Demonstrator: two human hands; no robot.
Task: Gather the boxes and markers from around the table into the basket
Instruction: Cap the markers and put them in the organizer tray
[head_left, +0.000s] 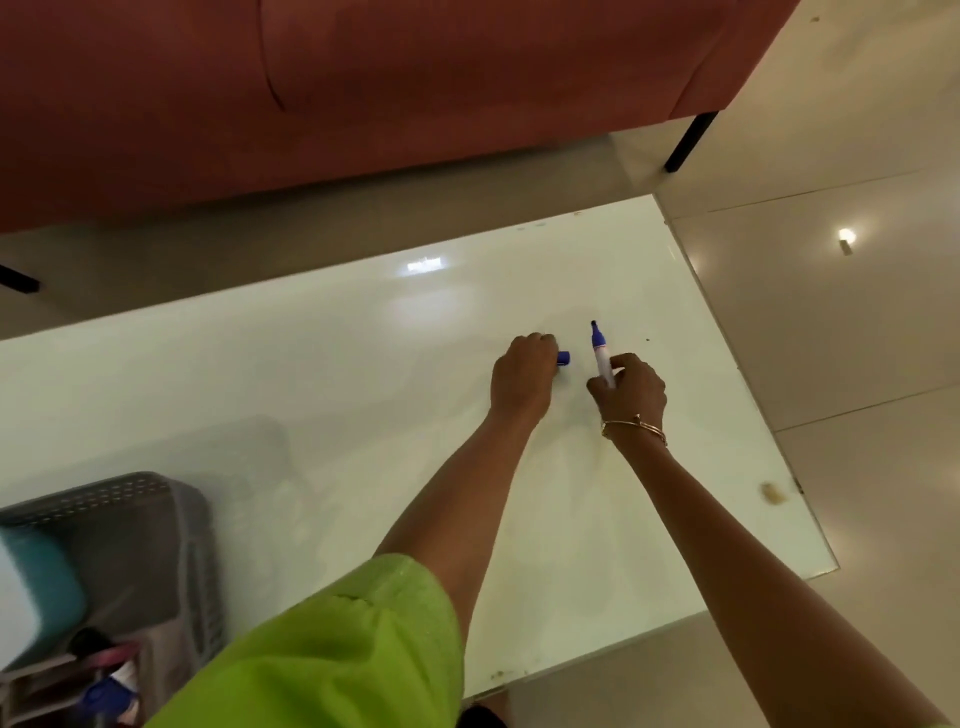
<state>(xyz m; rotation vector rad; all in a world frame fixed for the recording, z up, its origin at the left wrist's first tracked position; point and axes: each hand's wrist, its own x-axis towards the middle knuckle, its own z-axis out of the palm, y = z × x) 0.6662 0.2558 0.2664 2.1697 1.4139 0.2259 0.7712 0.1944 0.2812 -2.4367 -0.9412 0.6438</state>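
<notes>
- Green sleeve (332, 654) nearest; grey basket (171, 499) bottom left w/ stuff already in.
- Right hand (631, 389) grips uncapped marker (601, 358), tip up.
- Left hand (522, 382) pinches blue cap (563, 357) on table (260, 374).
- Step: recapping. Next: cap onto tip, then carry to basket.

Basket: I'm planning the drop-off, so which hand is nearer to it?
Left. The left hand sits up-right of the basket; the right hand, holding the marker, is farther right.
</notes>
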